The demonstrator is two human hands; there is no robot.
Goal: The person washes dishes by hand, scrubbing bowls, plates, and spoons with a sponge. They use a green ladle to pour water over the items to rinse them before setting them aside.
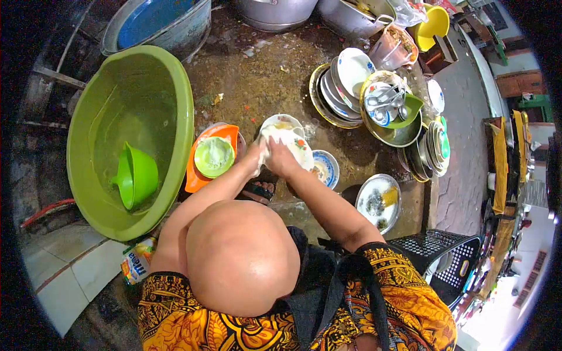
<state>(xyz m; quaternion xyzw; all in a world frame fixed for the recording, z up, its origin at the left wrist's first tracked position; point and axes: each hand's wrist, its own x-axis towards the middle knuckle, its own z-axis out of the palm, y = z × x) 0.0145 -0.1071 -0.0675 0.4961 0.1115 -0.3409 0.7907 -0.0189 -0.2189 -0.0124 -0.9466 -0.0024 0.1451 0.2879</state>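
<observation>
My left hand (255,159) and my right hand (280,157) meet over a soapy white plate (302,153) just above the wet floor. The left hand is closed at the plate's left edge. My right hand presses onto its face with fingers closed and covered in foam; whatever is under them is hidden. Behind the hands lies another white dish (282,121). To the right of the plate sits a blue-rimmed bowl (329,167). Left of my hands, a sudsy green bowl (214,157) rests on an orange dish (196,175).
A large green basin (186,111) with a green dipper (137,178) stands at left. Stacked plates (354,73) and a bowl of spoons (404,136) are at right. A foamy metal plate (369,199) holds a yellow sponge (389,196). A black crate (430,248) stands nearby.
</observation>
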